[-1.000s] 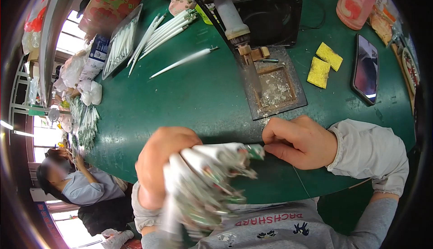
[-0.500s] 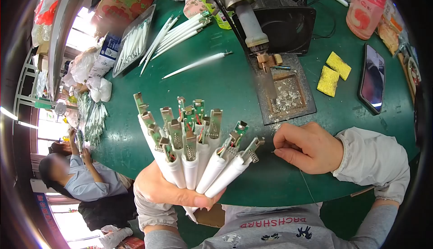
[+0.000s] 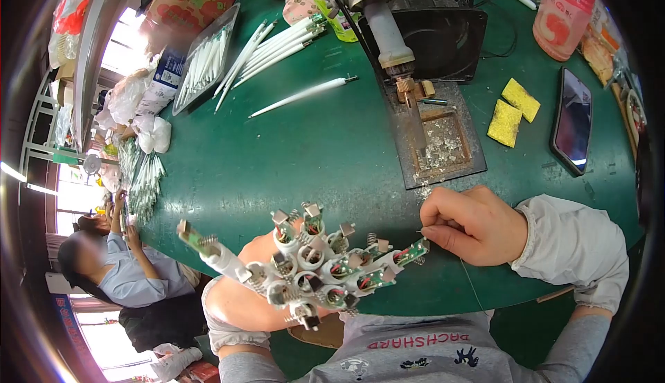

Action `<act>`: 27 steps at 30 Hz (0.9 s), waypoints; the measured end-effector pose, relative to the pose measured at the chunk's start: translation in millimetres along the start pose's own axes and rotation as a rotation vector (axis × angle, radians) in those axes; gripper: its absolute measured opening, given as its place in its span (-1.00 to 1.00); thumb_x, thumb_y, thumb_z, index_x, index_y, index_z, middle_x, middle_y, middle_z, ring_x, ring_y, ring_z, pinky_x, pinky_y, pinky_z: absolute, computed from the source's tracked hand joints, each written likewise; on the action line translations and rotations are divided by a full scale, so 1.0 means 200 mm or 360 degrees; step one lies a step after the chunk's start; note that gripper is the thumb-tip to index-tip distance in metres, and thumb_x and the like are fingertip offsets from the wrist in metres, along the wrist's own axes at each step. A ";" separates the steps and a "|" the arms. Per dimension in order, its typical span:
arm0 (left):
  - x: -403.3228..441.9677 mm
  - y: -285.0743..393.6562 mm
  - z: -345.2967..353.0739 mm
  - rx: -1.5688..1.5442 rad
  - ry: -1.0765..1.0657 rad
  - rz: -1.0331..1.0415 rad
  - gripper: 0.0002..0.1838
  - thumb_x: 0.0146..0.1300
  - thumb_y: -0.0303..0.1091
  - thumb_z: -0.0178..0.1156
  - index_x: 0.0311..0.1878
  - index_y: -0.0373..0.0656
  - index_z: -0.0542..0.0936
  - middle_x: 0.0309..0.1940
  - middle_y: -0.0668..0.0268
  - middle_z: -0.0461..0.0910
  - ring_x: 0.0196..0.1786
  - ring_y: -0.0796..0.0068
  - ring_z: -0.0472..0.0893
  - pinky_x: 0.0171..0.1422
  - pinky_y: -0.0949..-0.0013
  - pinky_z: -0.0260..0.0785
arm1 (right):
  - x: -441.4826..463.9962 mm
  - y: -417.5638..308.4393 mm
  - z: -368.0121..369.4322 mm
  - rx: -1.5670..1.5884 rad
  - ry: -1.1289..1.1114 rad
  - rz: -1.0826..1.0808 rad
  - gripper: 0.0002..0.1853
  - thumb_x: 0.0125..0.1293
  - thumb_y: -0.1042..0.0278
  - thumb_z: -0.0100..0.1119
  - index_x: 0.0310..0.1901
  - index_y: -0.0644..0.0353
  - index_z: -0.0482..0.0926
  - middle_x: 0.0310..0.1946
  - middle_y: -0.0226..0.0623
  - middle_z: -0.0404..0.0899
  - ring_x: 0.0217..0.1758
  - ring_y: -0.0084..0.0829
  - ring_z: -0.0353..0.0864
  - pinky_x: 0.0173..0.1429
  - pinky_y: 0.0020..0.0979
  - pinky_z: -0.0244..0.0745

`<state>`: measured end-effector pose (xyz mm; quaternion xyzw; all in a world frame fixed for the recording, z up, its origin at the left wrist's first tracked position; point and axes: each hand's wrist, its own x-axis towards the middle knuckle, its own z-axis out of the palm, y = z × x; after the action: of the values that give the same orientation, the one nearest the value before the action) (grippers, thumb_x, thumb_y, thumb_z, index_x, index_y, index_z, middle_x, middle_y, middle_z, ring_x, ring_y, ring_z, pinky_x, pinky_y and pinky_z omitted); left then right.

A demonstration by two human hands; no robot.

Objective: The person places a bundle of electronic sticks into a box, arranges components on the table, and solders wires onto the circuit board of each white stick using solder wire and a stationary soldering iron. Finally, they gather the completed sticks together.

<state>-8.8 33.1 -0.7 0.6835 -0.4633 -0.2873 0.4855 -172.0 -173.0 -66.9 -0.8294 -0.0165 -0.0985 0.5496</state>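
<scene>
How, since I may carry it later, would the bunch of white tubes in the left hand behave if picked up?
The bunch would probably splay: its ends fan out and no band shows around it. The leftmost tube looks straight, so likely stiff, not floppy. Bare springs and green strips jut from the ends and might bend or snag.

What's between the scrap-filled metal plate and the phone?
Two small yellow pads, the lower pad nearer the metal plate and the upper pad nearer the phone, on the green table. Head view shows it.
</scene>
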 end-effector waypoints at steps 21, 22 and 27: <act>-0.73 -0.24 -0.38 -0.0405 -0.0264 -0.0252 -0.59 0.25 -0.12 0.05 -0.28 -0.42 0.46 -0.42 0.05 0.57 -0.44 0.27 0.60 -0.35 0.36 0.43 | 0.00 0.00 0.04 0.0201 0.0066 0.0350 -0.94 0.22 0.55 0.03 -0.34 0.27 0.35 -0.63 -0.43 0.37 -0.60 -0.68 0.39 -0.52 -0.63 0.23; -0.87 -0.26 -0.37 -0.0483 0.0124 -0.0342 -0.62 0.23 -0.16 0.09 -0.25 -0.40 0.46 -0.42 0.07 0.58 -0.45 0.29 0.60 -0.36 0.36 0.42 | -0.01 0.00 0.05 0.0241 0.0093 0.0357 -0.95 0.23 0.56 0.00 -0.34 0.28 0.34 -0.61 -0.45 0.35 -0.60 -0.70 0.36 -0.52 -0.65 0.21; -1.24 -0.75 -0.42 -0.0124 -0.0452 -0.1555 -0.63 -0.12 -0.45 0.32 -0.18 -0.24 0.49 -0.39 0.29 0.59 -0.31 0.45 0.55 -0.14 0.40 0.40 | -0.04 0.04 0.02 0.0095 0.0124 0.0400 -0.91 0.29 0.44 -0.11 -0.24 0.23 0.26 -0.59 -0.44 0.28 -0.64 -0.72 0.20 -0.58 -0.69 0.04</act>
<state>14.2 307.5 -123.3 0.7560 -0.1399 -0.5878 0.2518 -177.3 -171.5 -77.8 -0.8037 0.1060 -0.0604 0.5823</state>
